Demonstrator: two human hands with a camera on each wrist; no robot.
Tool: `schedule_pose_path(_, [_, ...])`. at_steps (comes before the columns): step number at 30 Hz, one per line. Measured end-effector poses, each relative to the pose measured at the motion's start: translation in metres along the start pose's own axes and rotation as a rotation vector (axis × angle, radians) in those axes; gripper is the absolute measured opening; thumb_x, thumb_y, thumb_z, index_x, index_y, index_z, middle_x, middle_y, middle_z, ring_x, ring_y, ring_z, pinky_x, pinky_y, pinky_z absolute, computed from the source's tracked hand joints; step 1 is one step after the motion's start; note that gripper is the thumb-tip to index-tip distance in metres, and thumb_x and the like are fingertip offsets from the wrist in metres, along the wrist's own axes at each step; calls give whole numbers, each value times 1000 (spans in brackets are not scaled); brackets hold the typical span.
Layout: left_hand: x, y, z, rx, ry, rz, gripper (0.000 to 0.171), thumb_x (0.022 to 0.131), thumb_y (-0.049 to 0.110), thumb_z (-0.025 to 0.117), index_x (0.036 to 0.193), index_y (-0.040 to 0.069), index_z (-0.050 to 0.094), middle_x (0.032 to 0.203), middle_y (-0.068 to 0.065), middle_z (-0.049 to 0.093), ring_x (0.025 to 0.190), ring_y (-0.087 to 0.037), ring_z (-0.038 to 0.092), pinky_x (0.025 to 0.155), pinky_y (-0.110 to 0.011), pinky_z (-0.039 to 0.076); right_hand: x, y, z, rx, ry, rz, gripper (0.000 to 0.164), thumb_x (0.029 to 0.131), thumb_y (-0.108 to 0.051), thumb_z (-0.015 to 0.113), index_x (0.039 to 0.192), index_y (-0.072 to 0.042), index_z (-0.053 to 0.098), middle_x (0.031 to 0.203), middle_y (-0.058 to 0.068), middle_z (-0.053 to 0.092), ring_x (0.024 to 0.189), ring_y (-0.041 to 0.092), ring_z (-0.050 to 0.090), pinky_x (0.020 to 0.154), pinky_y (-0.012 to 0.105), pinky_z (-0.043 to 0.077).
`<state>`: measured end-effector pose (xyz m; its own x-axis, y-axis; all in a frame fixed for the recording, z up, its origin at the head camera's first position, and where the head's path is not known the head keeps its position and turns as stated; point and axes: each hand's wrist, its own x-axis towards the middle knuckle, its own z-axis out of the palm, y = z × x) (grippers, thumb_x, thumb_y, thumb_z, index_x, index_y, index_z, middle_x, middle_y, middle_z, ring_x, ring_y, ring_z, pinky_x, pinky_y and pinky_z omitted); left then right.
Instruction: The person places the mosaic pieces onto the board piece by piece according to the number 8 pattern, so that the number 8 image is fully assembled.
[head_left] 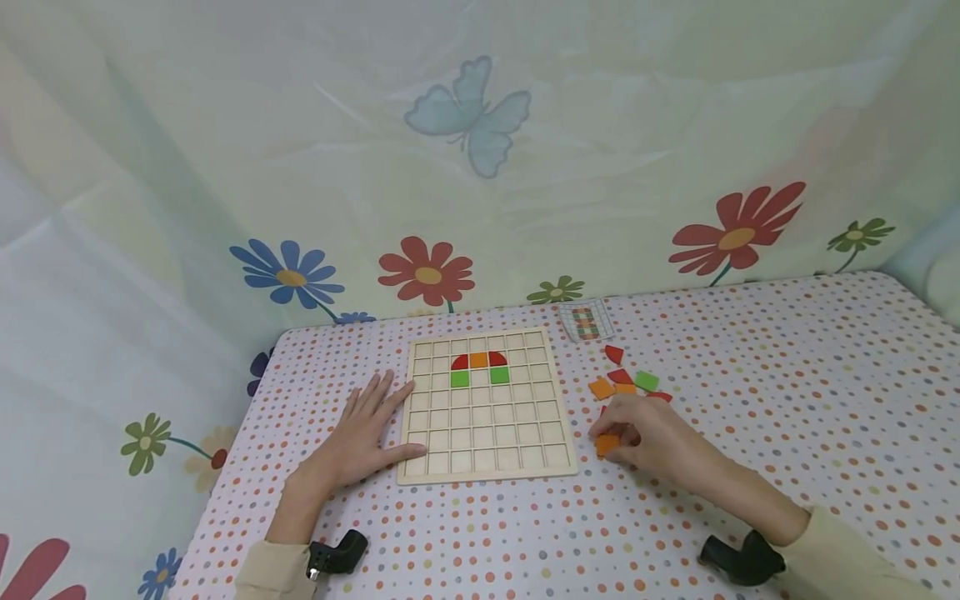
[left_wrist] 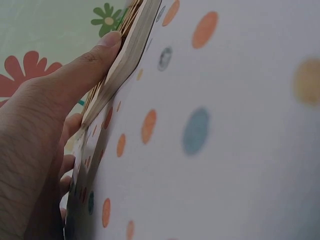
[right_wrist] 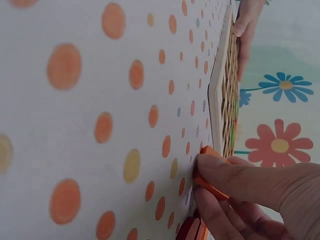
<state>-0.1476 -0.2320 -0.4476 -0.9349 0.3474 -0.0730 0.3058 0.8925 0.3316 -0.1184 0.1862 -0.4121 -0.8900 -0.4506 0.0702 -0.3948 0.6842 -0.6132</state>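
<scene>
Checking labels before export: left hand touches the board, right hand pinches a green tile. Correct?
Not green: the right hand pinches an orange tile, as the right wrist view shows. The left hand does touch the board.

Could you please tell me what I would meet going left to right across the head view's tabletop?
Bare left hand → pale wooden grid board → small printed card with a coloured pattern → loose bright-green square tile → black device at the right wrist.
</scene>
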Motion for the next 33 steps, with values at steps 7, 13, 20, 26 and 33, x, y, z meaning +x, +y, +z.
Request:
schedule_pose_path(7, [-1,-1,0,-1,0,0,100,89,71,64,168,21,28,175,-17,11,161,-37,3,129,-61,3,6,-6,1,5,68,-33,28,75,6,90,97,-8,80,91,-5,71,77,8,61,63,23,55])
schedule_pose_path(13, [-1,-1,-1,-7,7,5,100,89,70,65,168,21,28,175,-17,12,161,-37,4,129,-61,3,31,-23,5,58,180,-114,27,76,8,88,98,-6,79,92,-2,71,83,16,68,70,26,62])
schedule_pose_path(20, [-1,-1,0,-3,12,16,101,89,70,66,168,21,27,175,-16,11,162,-36,4,130,-59,4,75,-37,21,138,123,-200,20,82,8,84,99,-1,82,90,0,69,85,18,68,77,29,64])
schedule_pose_path(26, [0,0,0,-1,9,9,102,88,71,66,168,22,26,175,-14,9,162,-33,3,131,-56,3,105,-45,40,168,63,-209,18,88,6,80,105,-1,82,90,1,70,86,16,64,79,28,62])
schedule_pose_path(33, [1,-2,1,3,7,5,101,88,71,66,168,23,26,175,-14,9,162,-34,3,130,-58,3,122,-47,54,197,42,-232,20,89,8,78,108,1,81,92,4,72,79,12,59,69,23,53])
